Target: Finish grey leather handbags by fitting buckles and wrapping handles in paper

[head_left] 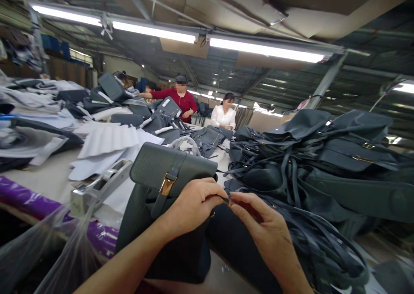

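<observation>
A dark green-grey backpack (174, 164) stands upright in front of me, its flap closed over a strap with a gold buckle (167, 184). At the bag's right side, my left hand (196, 203) pinches a small dark strip (225, 200) with thumb and fingers. Facing it, my right hand (263, 225) pinches at the same spot, thumb and forefinger nearly meeting the left fingertips. Fingers hide most of the strip, so its exact kind does not show. Below the hands lies another dark bag part (236, 246).
Dark bags and straps are heaped on the right (352, 186). White sheets (106, 145) and a metal tool-like fixture (100, 184) lie to the left. Purple wrap (29, 197) covers the table edge, with a clear plastic bag (61, 246) hanging there. Co-workers stand across the table.
</observation>
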